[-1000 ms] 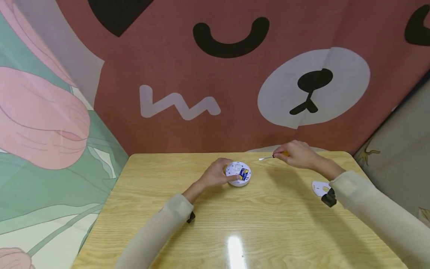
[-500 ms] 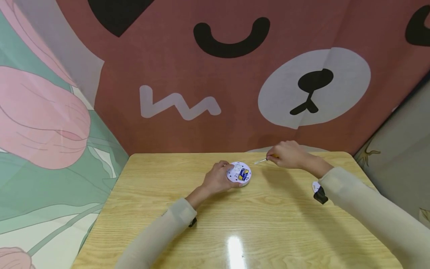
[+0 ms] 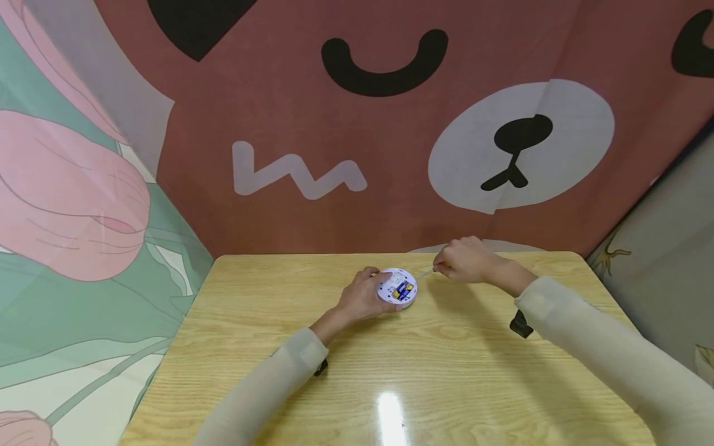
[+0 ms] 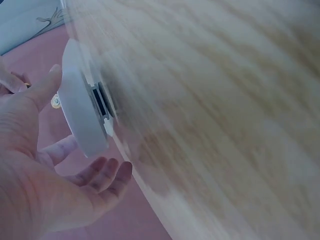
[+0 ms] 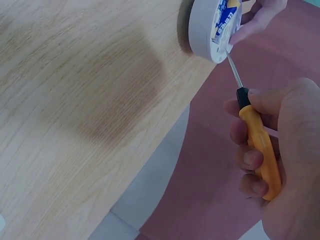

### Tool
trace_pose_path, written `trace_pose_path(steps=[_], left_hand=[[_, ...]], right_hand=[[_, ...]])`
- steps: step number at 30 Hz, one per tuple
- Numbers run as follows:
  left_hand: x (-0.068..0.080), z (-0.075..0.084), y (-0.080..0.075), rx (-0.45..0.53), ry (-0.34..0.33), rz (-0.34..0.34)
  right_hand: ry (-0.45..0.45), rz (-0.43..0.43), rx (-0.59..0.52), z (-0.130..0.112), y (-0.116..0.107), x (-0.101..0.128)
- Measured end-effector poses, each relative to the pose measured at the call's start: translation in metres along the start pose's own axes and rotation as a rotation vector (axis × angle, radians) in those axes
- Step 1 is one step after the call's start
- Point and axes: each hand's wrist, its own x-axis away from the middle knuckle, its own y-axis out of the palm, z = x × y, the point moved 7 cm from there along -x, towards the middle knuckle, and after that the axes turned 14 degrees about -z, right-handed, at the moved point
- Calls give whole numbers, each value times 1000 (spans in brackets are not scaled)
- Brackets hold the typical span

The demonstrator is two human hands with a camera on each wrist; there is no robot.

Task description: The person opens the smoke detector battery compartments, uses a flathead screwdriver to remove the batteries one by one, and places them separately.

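Note:
A round white device (image 3: 397, 288) with a blue and yellow battery showing in its open face lies on the wooden table (image 3: 446, 371). My left hand (image 3: 365, 292) holds it by its left rim; the left wrist view shows the thumb and fingers (image 4: 107, 172) curled about the device (image 4: 80, 117). My right hand (image 3: 453, 263) grips an orange-handled screwdriver (image 5: 260, 150). Its thin shaft (image 5: 233, 71) points at the device (image 5: 210, 25), with the tip at the right rim.
A fabric backdrop with a bear face (image 3: 519, 145) hangs right behind the table's far edge. A floral cloth (image 3: 72, 204) closes off the left side. Black wrist-camera straps (image 3: 520, 324) sit under both sleeves. Bare tabletop lies in front of the hands.
My right hand has moved left with the screwdriver, bringing its tip from open table up to the device's rim. My left hand shifted its hold on the device a little.

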Motion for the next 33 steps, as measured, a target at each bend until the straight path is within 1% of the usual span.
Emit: trace_pose_path(steps=[10, 18, 23, 29, 33], left_hand=[[-6, -1, 2, 17, 27, -21], [-10, -1, 1, 25, 75, -35], [-11, -1, -1, 20, 119, -48], [-13, 2, -3, 22, 190, -56], [-13, 3, -4, 35, 216, -53]], right_hand=[[-15, -30, 12, -5, 8, -8], [-15, -46, 20, -5, 12, -12], [-19, -80, 11, -7, 14, -15], [-22, -123, 49, -13, 12, -20], [-8, -151, 61, -17, 9, -23]])
